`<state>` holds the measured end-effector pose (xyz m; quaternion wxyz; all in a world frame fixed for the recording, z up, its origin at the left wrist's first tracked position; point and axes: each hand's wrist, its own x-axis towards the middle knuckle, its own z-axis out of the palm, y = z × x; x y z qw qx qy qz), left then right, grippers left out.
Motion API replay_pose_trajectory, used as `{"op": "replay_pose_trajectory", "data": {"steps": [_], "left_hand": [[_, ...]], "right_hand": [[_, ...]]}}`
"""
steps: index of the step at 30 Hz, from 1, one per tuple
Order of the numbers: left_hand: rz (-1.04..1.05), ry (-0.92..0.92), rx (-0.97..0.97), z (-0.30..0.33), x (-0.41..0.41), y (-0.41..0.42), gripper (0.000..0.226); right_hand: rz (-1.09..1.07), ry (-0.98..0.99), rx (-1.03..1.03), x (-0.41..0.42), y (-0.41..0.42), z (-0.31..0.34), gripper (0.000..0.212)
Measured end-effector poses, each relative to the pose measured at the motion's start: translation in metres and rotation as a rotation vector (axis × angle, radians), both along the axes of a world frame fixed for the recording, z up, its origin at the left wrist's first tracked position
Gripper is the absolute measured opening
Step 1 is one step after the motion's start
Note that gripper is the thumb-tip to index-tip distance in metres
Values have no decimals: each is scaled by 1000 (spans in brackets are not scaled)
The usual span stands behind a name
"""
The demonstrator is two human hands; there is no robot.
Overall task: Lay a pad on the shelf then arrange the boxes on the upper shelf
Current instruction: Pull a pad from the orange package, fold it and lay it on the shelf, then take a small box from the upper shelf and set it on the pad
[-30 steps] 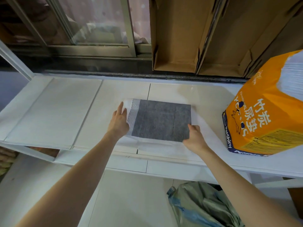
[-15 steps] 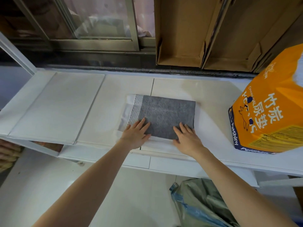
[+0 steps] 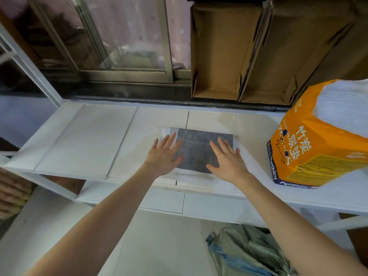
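Note:
A folded grey pad (image 3: 199, 148) with white edges lies flat in the middle of the white shelf (image 3: 95, 140). My left hand (image 3: 164, 155) rests palm down on the pad's left part, fingers spread. My right hand (image 3: 227, 158) lies flat on its right part, fingers apart too. Neither hand grips anything. Two open cardboard boxes (image 3: 217, 56) (image 3: 282, 62) stand on edge behind the shelf against the window sill.
An orange pack of pads (image 3: 318, 140), its top torn open, stands on the shelf at the right. A window (image 3: 119, 36) runs along the back. A grey-green bag (image 3: 247, 253) lies below the shelf, and a white upright (image 3: 29, 64) rises at the left.
Both hands have slid forward from the pad's near edge onto its top, with the fingers spread wider. The pad has stayed in place.

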<state>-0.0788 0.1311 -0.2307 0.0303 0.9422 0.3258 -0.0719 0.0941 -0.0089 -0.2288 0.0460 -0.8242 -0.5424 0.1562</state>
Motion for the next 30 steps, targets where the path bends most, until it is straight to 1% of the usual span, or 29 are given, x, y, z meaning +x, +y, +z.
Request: {"op": "replay_pose_trajectory", "data": {"steps": [4,12,19,23,27,30], "left_hand": [[-13,-16,83,46,-9,-13,62],[-51,-121,179,149,-53,-51,65],[-161,-243,319,230,-99,-76,67],[-231,-352,455,280,-127,-89,67],[-262,-453,499,327,-150,-100,65],[-259,-505,497,362,-163,-106,65]], "right_hand": [[-2,-41,60,-16,-10,50,78],[4,-116,209,-59,-46,158,76],[12,-241,339,-104,-79,244,74],[7,-290,423,-132,-97,293,75],[12,-343,533,-158,-110,336,73],[20,-393,602,-173,-117,365,71]]}}
